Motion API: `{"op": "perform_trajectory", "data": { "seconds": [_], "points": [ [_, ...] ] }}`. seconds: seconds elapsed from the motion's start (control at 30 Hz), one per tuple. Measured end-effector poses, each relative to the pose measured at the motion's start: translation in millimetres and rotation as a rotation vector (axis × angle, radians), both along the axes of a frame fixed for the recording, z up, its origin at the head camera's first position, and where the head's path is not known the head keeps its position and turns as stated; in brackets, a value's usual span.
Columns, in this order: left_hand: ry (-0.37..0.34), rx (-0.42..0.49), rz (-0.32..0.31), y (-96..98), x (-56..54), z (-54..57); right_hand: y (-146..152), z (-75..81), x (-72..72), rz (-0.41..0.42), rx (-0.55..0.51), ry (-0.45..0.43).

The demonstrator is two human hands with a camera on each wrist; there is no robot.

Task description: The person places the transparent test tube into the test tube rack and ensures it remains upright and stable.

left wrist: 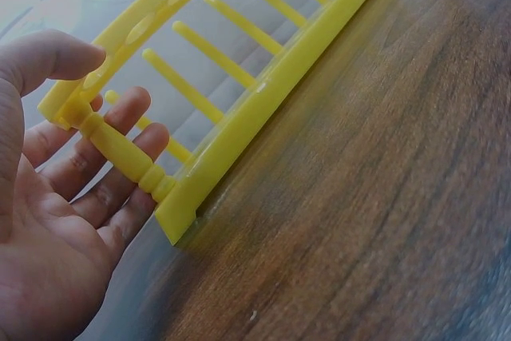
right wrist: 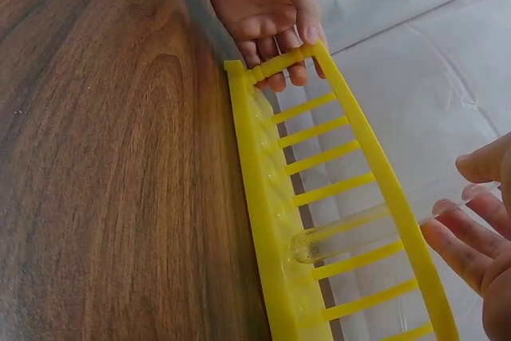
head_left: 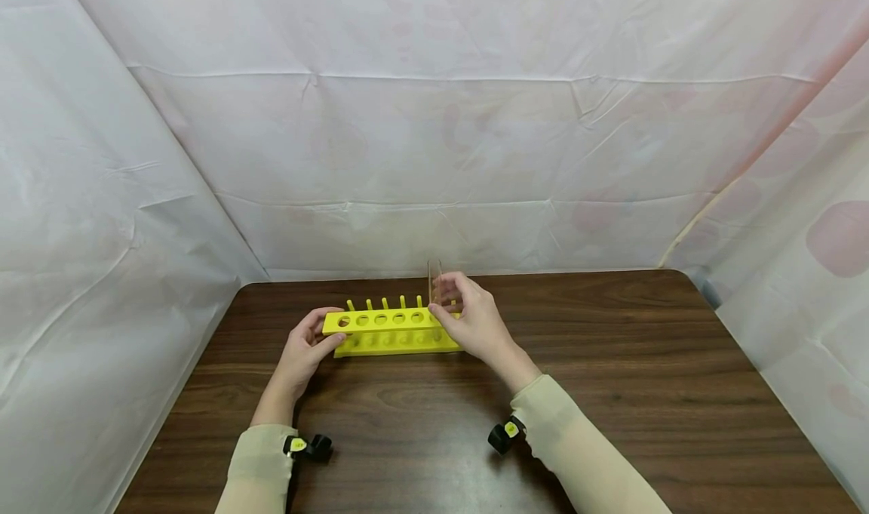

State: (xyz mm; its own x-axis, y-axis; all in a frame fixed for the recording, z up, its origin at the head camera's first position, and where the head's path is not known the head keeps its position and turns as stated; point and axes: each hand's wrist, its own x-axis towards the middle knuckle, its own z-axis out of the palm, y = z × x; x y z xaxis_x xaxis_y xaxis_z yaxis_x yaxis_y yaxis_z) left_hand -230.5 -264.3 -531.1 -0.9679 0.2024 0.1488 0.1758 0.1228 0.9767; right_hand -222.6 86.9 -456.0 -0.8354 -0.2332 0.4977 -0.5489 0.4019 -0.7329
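Observation:
A yellow test tube rack [head_left: 400, 349] stands on the table, with a row of round holes along its upper plate and pegs behind. My left hand [head_left: 299, 355] grips its left end; in the left wrist view the thumb lies at the upper plate and the fingers curl behind the end post [left wrist: 120, 149]. Toward the right end, a clear test tube [head_left: 435, 272] stands upright through a hole, my right hand [head_left: 480, 321] holding its upper part between thumb and fingers. Its rounded bottom [right wrist: 305, 247] is down at the rack's base in the right wrist view.
The dark wood-grain table [head_left: 652, 378] reaches out on both sides of the rack. Behind it hangs a pale plastic sheet [head_left: 421, 144], with more sheeting at left and right. Each wrist carries a small black camera [head_left: 502, 437].

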Motion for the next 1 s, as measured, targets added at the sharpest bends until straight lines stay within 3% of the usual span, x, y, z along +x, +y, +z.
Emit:
{"op": "perform_trajectory", "data": {
  "seconds": [0.73, 1.0],
  "points": [
    [0.001, 0.003, -0.003, 1.5, -2.3, -1.8, -1.1, -7.8, 0.4, -0.03, 0.032, 0.027],
    [-0.01, 0.012, 0.0, 1.5, -2.6, -1.5, -1.6, -8.1, -0.8, -0.035, 0.041, -0.005]
  ]
}}
